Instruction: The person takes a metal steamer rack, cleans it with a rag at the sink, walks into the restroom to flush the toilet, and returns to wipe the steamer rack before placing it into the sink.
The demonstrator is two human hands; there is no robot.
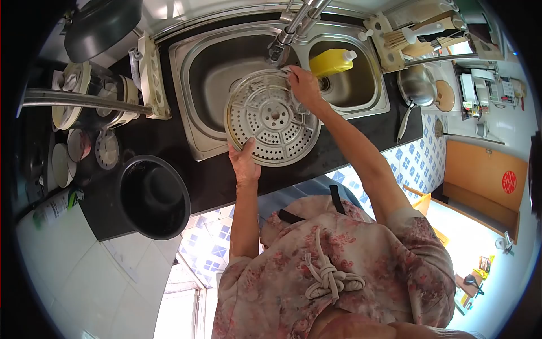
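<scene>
A round metal steamer tray point(265, 121), pierced with rings of holes, is tilted over the front edge of the sink's left basin point(212, 73). My left hand point(244, 162) is closed on its lower left rim, the thumb lying over the top face. At the upper right rim, my right hand point(305, 89) is closed on the tray with its fingers bent over the edge. Something pale shows by those fingertips, too small to name. Just beyond the right hand, a yellow bottle point(332, 62) with a white cap lies in the right basin point(361, 93).
The faucet point(278, 52) hangs above the sink, close to the tray. On the dark counter point(209, 183) a black basin point(153, 196) stands at left. A saucepan point(416, 85) sits at right, near a rack holding brushes point(415, 35). A dark pan point(101, 31) hangs upper left.
</scene>
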